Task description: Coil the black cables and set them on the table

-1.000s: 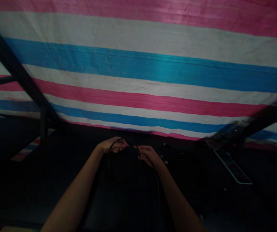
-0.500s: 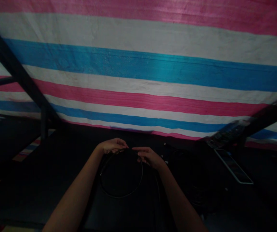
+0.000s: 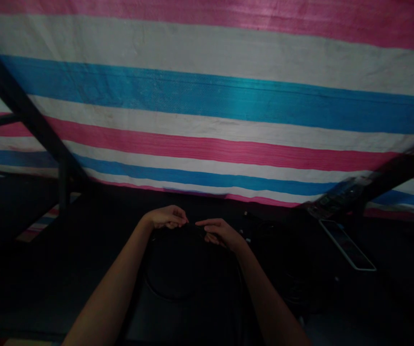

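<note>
A thin black cable (image 3: pixel 167 298) hangs in a loop between my hands, hard to make out against the dark surface. My left hand (image 3: pixel 167 217) pinches it at the top left of the loop, thumb and fingertips together. A short gap to the right, my right hand (image 3: pixel 221 232) has its fingers curled around the cable, with the index finger stretched toward the left fingertips. Much of the loop's right side is lost in shadow.
On the dark table (image 3: pixel 48 283), a pile of black cables (image 3: pixel 282 250) lies right of my right forearm. Beyond it are a phone (image 3: pixel 347 245) and a clear plastic bag (image 3: pixel 336 197). Slanting dark frame bars (image 3: pixel 22 105) and a striped sheet (image 3: pixel 207 96) stand behind.
The cable loop has shifted slightly down and left and looks darker. My left hand has drawn a little left, widening the gap between my fingertips.
</note>
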A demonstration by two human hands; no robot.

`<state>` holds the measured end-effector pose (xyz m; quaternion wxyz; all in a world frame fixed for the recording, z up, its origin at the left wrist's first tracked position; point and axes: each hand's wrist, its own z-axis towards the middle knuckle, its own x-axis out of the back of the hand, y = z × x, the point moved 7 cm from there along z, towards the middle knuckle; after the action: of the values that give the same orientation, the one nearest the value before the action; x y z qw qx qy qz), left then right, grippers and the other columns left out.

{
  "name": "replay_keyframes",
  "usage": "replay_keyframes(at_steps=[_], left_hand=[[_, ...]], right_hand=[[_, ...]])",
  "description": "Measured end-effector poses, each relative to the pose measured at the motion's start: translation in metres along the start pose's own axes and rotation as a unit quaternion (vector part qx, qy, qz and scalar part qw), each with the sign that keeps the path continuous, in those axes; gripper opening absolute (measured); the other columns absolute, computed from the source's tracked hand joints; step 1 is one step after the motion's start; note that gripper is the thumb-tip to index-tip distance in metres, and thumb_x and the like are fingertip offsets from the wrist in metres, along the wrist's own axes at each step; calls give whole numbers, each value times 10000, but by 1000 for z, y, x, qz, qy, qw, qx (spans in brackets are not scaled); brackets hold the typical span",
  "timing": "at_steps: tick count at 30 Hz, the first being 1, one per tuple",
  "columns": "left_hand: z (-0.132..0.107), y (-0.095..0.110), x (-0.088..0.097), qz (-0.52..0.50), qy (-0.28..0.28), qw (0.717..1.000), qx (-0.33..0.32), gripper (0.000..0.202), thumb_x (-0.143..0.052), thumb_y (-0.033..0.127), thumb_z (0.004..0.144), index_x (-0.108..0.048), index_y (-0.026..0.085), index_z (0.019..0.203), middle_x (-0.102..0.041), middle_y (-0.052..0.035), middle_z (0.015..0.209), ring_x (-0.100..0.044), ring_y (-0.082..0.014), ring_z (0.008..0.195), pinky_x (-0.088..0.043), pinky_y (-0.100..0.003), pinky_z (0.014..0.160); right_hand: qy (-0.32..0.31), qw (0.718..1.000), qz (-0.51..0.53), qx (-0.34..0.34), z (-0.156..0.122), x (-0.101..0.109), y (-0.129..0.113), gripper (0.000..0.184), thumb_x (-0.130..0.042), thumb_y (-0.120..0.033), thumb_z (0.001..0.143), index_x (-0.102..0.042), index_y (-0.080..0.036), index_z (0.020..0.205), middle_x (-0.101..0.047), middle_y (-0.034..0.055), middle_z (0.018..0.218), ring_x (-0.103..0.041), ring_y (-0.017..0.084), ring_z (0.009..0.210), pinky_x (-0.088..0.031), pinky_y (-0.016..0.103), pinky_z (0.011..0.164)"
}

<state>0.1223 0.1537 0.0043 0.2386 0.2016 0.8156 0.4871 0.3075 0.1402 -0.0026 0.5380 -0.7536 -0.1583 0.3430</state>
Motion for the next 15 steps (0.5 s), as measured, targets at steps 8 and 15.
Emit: replay_keyframes(at_steps=[8, 15], left_hand=[[7, 0, -4, -9, 1, 1000, -3, 340, -867, 354, 691, -693, 128, 877, -563, 29, 596, -332, -38, 424, -144, -191, 408], [-12, 3, 14, -28, 17, 999, -12, 513, -871, 355, 705, -629, 163, 1115, -535, 70, 594, -361, -46, 443, -185, -178, 425]], right_hand=[[-7, 1000, 10, -3, -1, 0, -1, 412, -709, -233, 775, -776, -124, 1167, -571, -55, 519, -452, 84, 477, -382, 265, 586], [-4, 999, 52, -1, -2, 1, -3, 323, -677, -214, 737, -800, -129, 1023, -369, -137, 430, -236, 48, 406, -427, 282, 598]])
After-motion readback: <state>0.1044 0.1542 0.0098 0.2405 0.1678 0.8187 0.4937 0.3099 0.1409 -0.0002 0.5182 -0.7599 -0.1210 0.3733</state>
